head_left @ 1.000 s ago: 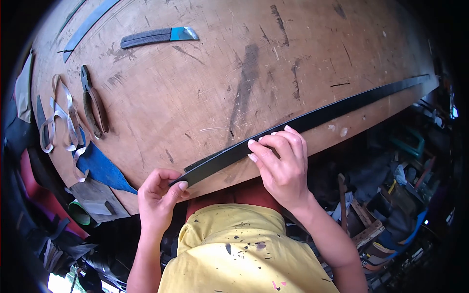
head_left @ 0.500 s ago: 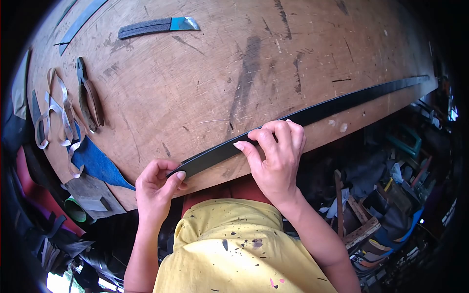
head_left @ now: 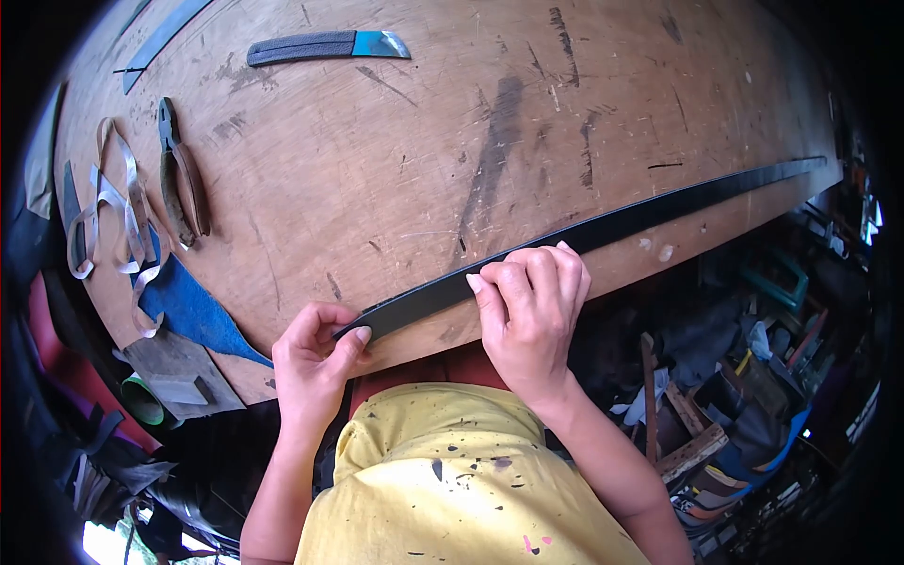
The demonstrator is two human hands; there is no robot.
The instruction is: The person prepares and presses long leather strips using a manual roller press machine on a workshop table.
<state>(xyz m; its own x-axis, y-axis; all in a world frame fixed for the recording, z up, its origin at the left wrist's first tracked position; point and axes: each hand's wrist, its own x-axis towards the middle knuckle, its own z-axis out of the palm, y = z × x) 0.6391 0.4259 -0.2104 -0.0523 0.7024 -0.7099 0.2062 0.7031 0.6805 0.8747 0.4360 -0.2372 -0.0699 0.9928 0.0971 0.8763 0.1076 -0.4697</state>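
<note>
A long black strip (head_left: pixel 650 214), seemingly leather, lies along the near edge of the wooden table and runs off to the far right. My left hand (head_left: pixel 325 348) pinches its left end between thumb and fingers. Further along, my right hand (head_left: pixel 532 301) grips the strip, thumb on the near face and curled fingers over the upper edge. The parts of the strip under my fingers are hidden.
On the table lie a knife (head_left: pixel 330 47) with a wrapped handle, pliers (head_left: pixel 179 174), a tangled pale ribbon (head_left: pixel 132 212) and a blue piece of material (head_left: pixel 193 306). Below the right edge sit wooden pieces (head_left: pixel 692 452) and piled scraps.
The view has shifted slightly, so the table things appear a little further right. My right hand's fingers have closed further around the strip. My left hand still pinches the end.
</note>
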